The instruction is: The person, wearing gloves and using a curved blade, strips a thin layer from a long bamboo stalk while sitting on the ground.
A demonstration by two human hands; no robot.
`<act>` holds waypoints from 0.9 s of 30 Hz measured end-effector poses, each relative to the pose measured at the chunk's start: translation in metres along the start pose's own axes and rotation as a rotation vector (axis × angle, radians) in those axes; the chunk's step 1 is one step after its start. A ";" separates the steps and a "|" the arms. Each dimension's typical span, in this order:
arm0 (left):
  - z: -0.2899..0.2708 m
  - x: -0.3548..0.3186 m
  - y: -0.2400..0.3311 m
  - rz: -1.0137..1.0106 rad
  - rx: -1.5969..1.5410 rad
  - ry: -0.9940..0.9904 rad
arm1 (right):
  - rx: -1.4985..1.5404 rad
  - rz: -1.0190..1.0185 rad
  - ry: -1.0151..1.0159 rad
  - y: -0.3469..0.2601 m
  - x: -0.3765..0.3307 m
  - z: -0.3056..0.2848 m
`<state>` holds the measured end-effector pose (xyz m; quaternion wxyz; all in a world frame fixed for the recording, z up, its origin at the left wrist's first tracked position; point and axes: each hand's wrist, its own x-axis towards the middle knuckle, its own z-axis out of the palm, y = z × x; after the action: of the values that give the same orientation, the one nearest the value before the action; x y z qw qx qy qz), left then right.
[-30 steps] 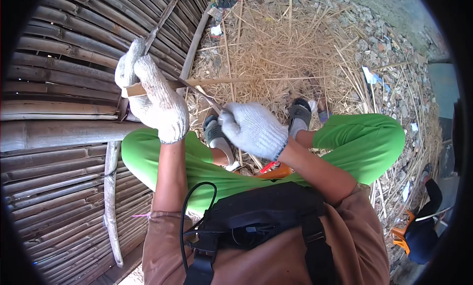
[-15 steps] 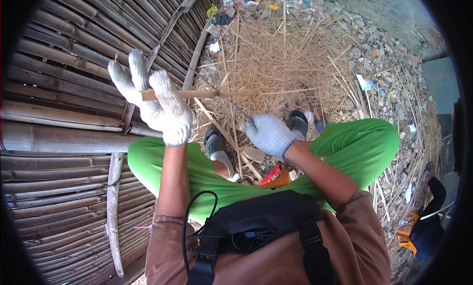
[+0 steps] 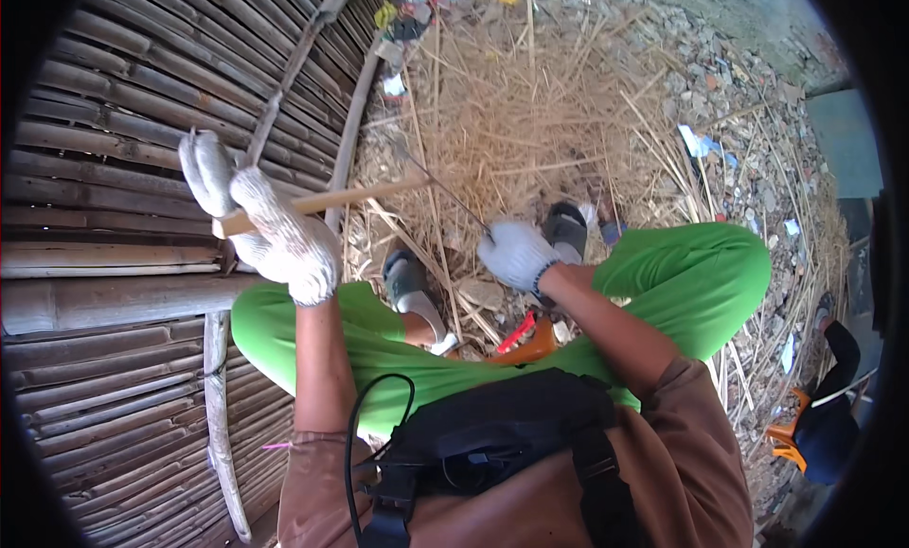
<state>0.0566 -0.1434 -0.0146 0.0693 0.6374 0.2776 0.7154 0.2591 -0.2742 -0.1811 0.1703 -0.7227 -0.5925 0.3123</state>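
My left hand [image 3: 270, 217], in a white knitted glove, is closed round a pale bamboo strip [image 3: 350, 195]. The strip slants, its near-left end sticking out past the palm and its other end reaching right over the straw. My right hand [image 3: 516, 256], gloved too, grips what looks like a knife [image 3: 459, 205], its long thin blade seen nearly edge-on and its handle hidden in the fist. The blade points up and left and crosses the strip near its right end; whether they touch I cannot tell.
A bamboo slat wall [image 3: 123, 184] rises close on the left. Shavings [image 3: 530, 103] and rubble lie ahead. Between my legs are an orange seat edge [image 3: 530, 344] and a red object [image 3: 516, 331]. Another person's dark sleeve [image 3: 838, 359] shows at the right, by an orange stool [image 3: 788, 434].
My left hand has moved left and a little toward me, drawing the bamboo strip along. The strip now tilts, its held end lower. My right hand has hardly moved.
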 end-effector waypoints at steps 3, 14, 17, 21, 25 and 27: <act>-0.011 -0.006 0.003 -0.257 -0.013 0.042 | 0.191 -0.189 -0.029 -0.083 -0.013 -0.027; -0.007 -0.005 -0.004 -0.274 -0.215 0.008 | 0.092 0.094 -0.113 0.013 0.018 0.023; -0.025 -0.005 -0.002 -0.415 -0.620 -0.176 | 0.243 -0.124 -0.031 -0.065 0.001 -0.002; -0.039 0.000 0.000 -0.431 -0.629 -0.149 | 0.166 -0.269 -0.090 -0.110 -0.007 -0.002; -0.031 0.002 -0.015 -0.476 -0.704 -0.137 | 0.012 0.076 -0.146 0.045 0.027 0.060; -0.029 -0.002 -0.014 -0.441 -0.774 -0.182 | 0.017 0.096 -0.111 0.045 0.027 0.059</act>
<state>0.0258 -0.1418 -0.0240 0.4771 0.5506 0.1117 0.6758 0.2569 -0.2661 -0.2601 0.1282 -0.7306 -0.5629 0.3647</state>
